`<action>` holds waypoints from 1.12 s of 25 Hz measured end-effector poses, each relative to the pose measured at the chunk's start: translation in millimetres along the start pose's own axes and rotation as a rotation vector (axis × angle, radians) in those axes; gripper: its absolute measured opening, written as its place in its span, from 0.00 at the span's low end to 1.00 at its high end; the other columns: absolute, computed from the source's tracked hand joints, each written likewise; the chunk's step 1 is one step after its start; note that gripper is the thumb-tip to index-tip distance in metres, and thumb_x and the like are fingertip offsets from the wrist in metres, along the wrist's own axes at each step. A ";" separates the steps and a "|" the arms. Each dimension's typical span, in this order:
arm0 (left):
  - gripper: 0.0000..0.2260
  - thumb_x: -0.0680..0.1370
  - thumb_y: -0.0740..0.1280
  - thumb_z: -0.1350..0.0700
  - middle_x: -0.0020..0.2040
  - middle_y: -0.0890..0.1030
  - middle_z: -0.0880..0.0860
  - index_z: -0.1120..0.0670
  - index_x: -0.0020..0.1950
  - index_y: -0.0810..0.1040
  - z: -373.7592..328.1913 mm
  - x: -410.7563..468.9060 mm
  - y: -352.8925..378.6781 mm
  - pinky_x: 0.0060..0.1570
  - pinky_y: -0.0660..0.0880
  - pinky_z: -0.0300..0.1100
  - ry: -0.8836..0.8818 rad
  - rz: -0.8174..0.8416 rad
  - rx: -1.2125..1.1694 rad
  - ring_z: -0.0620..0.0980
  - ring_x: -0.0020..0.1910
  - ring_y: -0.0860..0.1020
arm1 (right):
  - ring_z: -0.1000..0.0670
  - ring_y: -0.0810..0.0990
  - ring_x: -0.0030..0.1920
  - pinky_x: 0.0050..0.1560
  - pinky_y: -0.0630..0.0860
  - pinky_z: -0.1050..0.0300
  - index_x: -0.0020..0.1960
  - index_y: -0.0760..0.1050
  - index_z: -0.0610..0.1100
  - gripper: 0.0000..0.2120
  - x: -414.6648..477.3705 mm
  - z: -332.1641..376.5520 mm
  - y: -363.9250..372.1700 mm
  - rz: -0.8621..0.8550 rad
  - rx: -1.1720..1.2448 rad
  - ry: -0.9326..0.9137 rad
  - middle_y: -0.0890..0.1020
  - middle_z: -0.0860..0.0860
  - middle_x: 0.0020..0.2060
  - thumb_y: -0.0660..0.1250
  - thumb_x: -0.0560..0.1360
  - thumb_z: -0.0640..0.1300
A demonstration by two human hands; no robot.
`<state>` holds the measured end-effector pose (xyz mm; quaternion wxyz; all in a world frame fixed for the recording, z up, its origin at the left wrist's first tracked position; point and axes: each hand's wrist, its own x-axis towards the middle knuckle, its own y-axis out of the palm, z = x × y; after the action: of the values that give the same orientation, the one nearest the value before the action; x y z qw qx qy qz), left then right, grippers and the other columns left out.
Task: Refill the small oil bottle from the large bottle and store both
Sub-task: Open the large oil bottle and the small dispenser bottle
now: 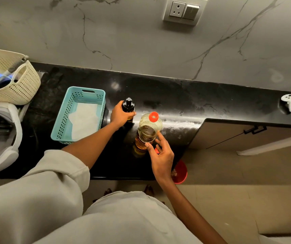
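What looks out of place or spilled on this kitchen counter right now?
Nothing looks spilled. Both bottles stand upright and capped: the small oil bottle in the left hand, the large bottle touched by the right hand. One oddity: a white game controller lies at the counter's far right.

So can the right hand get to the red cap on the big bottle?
Probably yes. The right hand is open beside the big bottle, fingertips touching its side, and nothing covers the red cap. The left hand is busy holding the small bottle.
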<state>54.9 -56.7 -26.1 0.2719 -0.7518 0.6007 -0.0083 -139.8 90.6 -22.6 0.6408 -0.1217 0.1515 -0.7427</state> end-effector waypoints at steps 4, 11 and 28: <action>0.28 0.72 0.82 0.57 0.65 0.84 0.57 0.56 0.70 0.79 25.9 -34.0 -4.4 0.69 0.77 0.55 -0.036 -0.048 -0.023 0.57 0.66 0.81 | 0.56 0.79 0.70 0.69 0.80 0.53 0.81 0.69 0.51 0.32 -9.5 -5.3 0.8 0.008 0.005 -0.011 0.79 0.53 0.71 0.76 0.79 0.43; 0.27 0.70 0.84 0.50 0.59 0.87 0.50 0.50 0.66 0.81 80.2 -105.8 -12.6 0.63 0.80 0.53 -0.040 -0.093 0.033 0.52 0.62 0.84 | 0.53 0.79 0.69 0.68 0.82 0.46 0.83 0.65 0.48 0.35 -32.3 -13.5 11.8 0.056 0.006 0.044 0.75 0.52 0.72 0.76 0.80 0.43; 0.24 0.75 0.67 0.50 0.37 0.80 0.41 0.44 0.72 0.75 92.8 -146.7 0.1 0.34 0.68 0.41 0.009 -0.050 0.112 0.48 0.39 0.81 | 0.45 0.83 0.60 0.50 0.84 0.48 0.80 0.67 0.49 0.30 -8.2 64.2 59.2 0.407 -0.794 -0.429 0.80 0.48 0.65 0.72 0.81 0.48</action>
<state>45.5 113.5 -59.1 0.3108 -0.7501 0.5814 -0.0522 -60.4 86.3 14.3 0.6936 -0.4746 0.3083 -0.4457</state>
